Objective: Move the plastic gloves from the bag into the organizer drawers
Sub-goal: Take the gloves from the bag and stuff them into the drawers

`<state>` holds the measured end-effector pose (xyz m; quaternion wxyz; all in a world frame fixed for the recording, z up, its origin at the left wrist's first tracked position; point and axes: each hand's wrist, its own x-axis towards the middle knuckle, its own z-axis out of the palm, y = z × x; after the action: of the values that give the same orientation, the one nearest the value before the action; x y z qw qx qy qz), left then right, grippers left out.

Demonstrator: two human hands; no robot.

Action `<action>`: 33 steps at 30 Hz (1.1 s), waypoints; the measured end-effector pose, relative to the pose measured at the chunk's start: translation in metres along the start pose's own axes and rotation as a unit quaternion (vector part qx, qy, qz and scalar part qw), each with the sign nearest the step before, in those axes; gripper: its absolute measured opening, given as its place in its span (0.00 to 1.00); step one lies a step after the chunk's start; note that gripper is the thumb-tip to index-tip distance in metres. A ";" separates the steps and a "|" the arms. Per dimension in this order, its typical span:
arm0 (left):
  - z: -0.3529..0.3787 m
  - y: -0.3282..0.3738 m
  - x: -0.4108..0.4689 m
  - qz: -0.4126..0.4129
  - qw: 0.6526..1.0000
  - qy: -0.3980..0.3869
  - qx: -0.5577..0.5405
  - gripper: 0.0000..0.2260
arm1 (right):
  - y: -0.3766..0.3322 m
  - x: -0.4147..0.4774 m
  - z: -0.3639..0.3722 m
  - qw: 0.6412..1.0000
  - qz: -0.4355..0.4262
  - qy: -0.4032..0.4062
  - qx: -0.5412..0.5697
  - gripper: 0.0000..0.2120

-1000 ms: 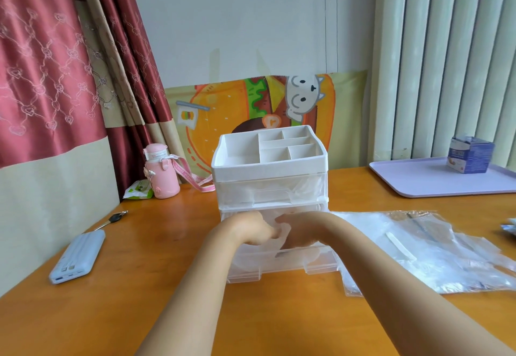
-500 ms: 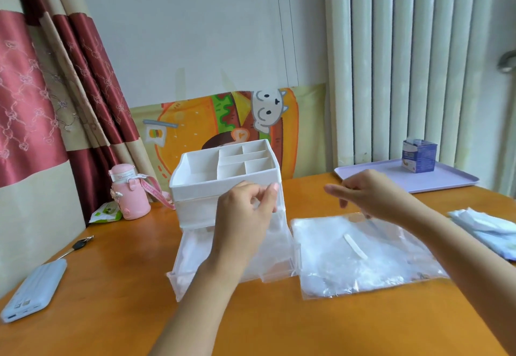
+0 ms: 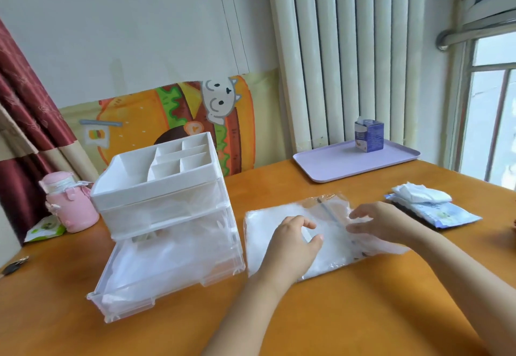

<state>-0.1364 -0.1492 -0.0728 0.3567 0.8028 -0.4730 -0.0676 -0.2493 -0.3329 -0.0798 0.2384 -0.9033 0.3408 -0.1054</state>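
The white organizer (image 3: 156,185) stands left of centre on the wooden table. Its clear lower drawer (image 3: 173,288) is pulled out toward me, and thin plastic gloves (image 3: 167,258) lie in it. The upper drawer is pushed in and shows more plastic film behind its front. To the right, the clear bag (image 3: 262,230) of plastic gloves lies flat. My left hand (image 3: 293,244) hovers over or rests on the bag's middle, fingers loosely curved with a gap to the thumb. My right hand (image 3: 377,221) lies with straight fingers on the bag's far right end, near its zip strip.
A pink bottle (image 3: 69,205) and a green packet (image 3: 44,228) sit left of the organizer. A lavender tray (image 3: 349,160) with a blue carton (image 3: 368,135) is at the back right. Wipe packs (image 3: 430,205) lie right of the bag. A key (image 3: 14,265) is at the left edge.
My left hand left the organizer front and moved right onto the bag. My right hand came down onto the bag's far end. The view swung right.
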 end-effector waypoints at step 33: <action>0.042 0.002 0.021 -0.173 0.899 -0.019 -0.401 0.19 | -0.011 -0.014 -0.031 0.904 -0.139 0.219 0.340 0.08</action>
<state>-0.1455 -0.1884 -0.0978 0.6223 0.6592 -0.2666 -0.3273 -0.2643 -0.3274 -0.0475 0.4332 -0.7597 0.1991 -0.4423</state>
